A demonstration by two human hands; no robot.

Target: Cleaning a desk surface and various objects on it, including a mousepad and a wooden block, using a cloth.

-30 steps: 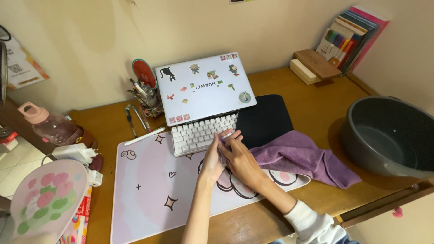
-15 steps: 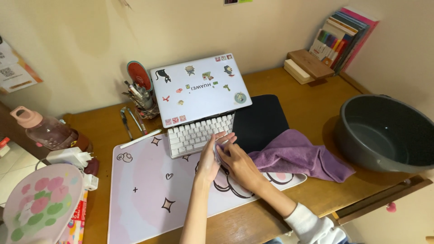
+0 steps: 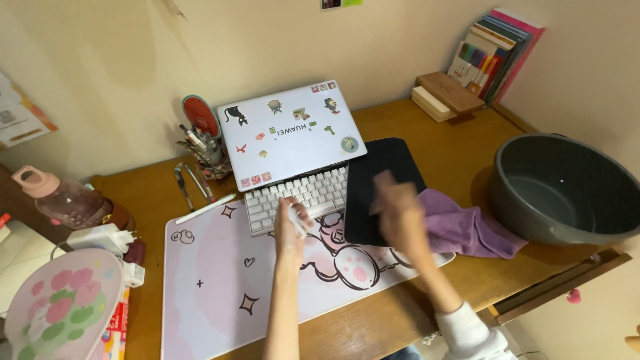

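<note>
left hand [image 3: 291,223]: pinching small white thing (unclear) by keyboard [image 3: 297,197] | right hand [image 3: 395,213]: blurred, grip unclear

A warm brown wooden counter [image 3: 460,160] fills a corner between two plain cream plaster walls [image 3: 120,73], the far one blotched with faint stains. A paper sheet [image 3: 17,117] hangs on the wall at far left. Pale floor tiles [image 3: 17,250] show at near left. The light is soft and yellowish.
</note>
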